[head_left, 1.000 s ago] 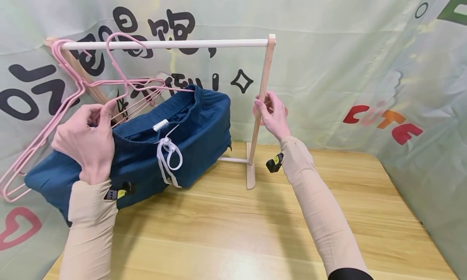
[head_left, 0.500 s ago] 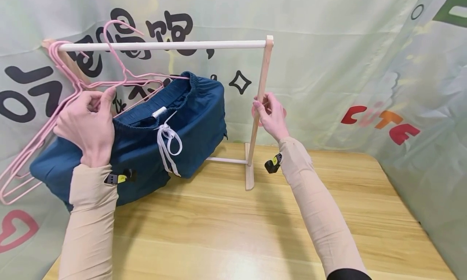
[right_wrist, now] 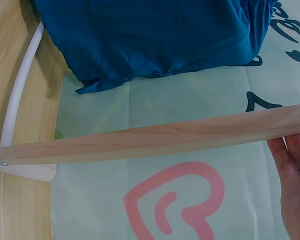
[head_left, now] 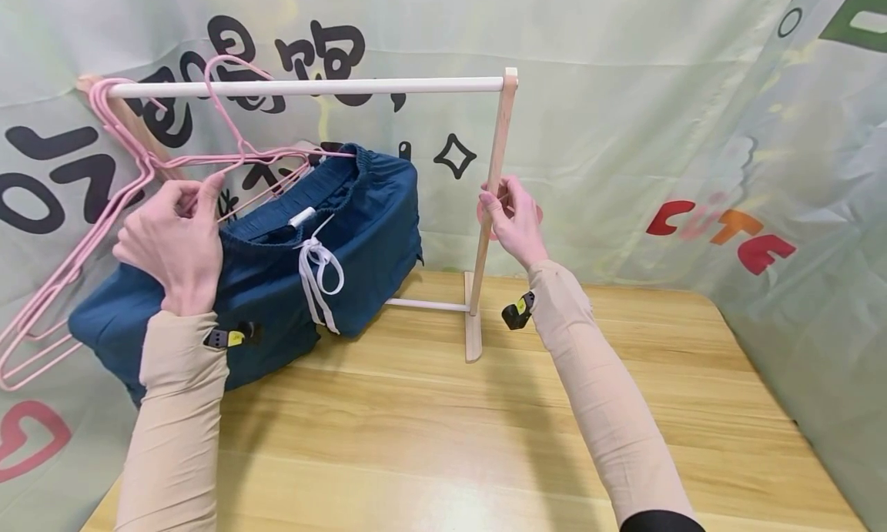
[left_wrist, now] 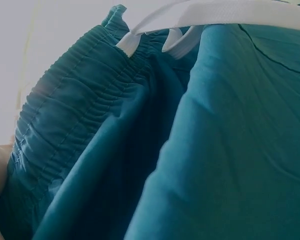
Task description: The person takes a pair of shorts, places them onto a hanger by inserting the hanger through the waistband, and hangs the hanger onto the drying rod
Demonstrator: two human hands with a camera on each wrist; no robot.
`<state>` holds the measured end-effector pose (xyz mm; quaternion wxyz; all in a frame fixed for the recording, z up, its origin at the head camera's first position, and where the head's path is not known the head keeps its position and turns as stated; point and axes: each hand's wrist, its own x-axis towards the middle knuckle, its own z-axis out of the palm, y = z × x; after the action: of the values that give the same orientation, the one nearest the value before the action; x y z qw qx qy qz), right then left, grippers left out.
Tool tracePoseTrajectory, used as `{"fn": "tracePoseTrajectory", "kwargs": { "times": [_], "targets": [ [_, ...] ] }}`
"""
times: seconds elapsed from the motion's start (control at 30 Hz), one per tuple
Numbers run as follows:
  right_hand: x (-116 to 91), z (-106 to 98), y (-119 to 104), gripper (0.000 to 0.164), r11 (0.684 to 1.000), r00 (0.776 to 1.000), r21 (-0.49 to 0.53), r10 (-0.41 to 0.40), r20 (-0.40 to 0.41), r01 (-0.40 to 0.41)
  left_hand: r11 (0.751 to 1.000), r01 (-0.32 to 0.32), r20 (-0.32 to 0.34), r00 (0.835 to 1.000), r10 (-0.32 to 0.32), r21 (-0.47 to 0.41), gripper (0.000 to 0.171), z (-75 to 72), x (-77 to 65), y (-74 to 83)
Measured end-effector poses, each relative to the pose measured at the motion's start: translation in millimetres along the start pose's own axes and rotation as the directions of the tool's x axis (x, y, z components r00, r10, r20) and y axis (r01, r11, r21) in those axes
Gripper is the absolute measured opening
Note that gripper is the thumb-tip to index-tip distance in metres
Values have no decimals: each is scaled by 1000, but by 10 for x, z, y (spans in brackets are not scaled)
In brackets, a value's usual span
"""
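Note:
My left hand (head_left: 176, 235) pinches a pink hanger (head_left: 235, 135) at its near shoulder, right by the waistband of navy blue shorts (head_left: 367, 232). The shorts hang on this hanger, their elastic waist stretched wide, with a white drawstring (head_left: 319, 274) tied at the front. The hanger's hook arches over the white rod (head_left: 388, 85) of a small clothes rack, its tip dipping behind the rod. Folds of the shorts (left_wrist: 240, 125) fill the left wrist view. My right hand (head_left: 516, 220) grips the rack's right wooden post (head_left: 500, 143), fingertips behind the wood (right_wrist: 190, 132).
Several other pink hangers (head_left: 76, 247) crowd the rod's left end. The rack stands on a wooden table (head_left: 430, 432), its foot (head_left: 473, 339) near the back edge. A pale printed cloth (head_left: 610, 132) hangs behind and along the sides.
The hanger with the shorts rose, lifting its hook above the rod, then came down with the hook over it. My left hand shifted slightly right; the right hand kept its grip.

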<state>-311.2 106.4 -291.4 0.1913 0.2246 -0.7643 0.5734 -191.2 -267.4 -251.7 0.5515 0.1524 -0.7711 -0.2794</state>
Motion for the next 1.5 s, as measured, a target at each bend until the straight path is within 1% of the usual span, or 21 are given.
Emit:
{"fn": "tracePoseTrajectory", "kwargs": {
  "times": [0.4,0.8,1.07,1.2,1.37,1.5],
  "targets": [
    [-7,1,-8,33,1000,1000,-19,9,-2,-9,1000,-1,-13,1000,1,-8,61,53,-31,-102],
    [-2,6,-10,32,1000,1000,-9,10,-1,-10,1000,-13,-30,999,13,7,57,92,-75,-201],
    [1,0,12,32,1000,1000,-9,-6,-5,6,1000,-21,-44,999,21,15,57,104,-89,-226],
    [-3,3,7,32,1000,1000,-7,-5,-5,5,1000,-16,-58,998,17,13,56,113,-93,-237],
    [-1,3,7,32,1000,1000,-8,-11,-8,11,999,-25,-78,997,26,20,54,124,-87,-248],
    [-1,0,9,32,1000,1000,-12,-20,-7,20,1000,-26,-76,997,26,12,55,125,-87,-255]
  ]
}}
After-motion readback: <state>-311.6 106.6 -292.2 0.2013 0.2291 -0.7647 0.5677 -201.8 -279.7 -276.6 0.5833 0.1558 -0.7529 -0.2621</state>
